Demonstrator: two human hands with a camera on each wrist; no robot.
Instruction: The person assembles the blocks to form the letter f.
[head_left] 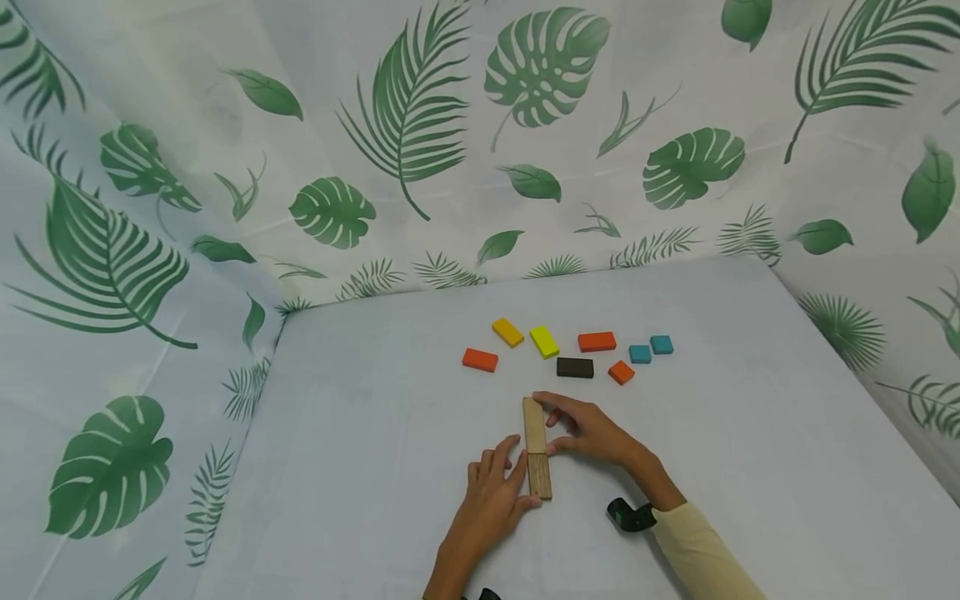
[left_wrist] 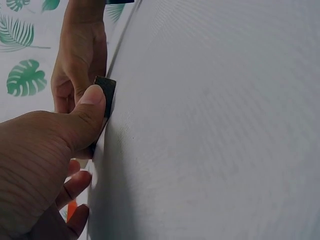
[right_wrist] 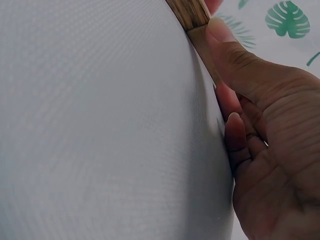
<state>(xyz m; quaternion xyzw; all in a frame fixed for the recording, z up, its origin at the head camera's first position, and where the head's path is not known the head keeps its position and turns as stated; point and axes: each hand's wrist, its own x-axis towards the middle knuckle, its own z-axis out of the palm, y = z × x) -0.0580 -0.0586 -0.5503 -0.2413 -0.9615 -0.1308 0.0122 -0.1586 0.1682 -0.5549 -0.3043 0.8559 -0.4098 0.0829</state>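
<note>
Two wooden blocks lie end to end in a line on the white tabletop in the head view, a paler far block [head_left: 534,423] and a browner, streaked near block [head_left: 539,477]. My left hand [head_left: 489,493] holds the near block, thumb at its near end and index finger along its left side by the joint. With the index finger at the far end and the thumb beside the joint, my right hand [head_left: 596,432] grips the far block. The left wrist view shows the left thumb against a dark block end [left_wrist: 109,91]. In the right wrist view the two blocks meet beside the right thumb.
Beyond the hands lie several coloured blocks: orange [head_left: 480,360], amber [head_left: 507,332], yellow [head_left: 544,342], red-orange [head_left: 597,342], black [head_left: 575,367], a small orange one [head_left: 621,372] and two blue ones [head_left: 640,354]. Leaf-printed cloth [head_left: 450,225] hangs around the table [head_left: 360,450].
</note>
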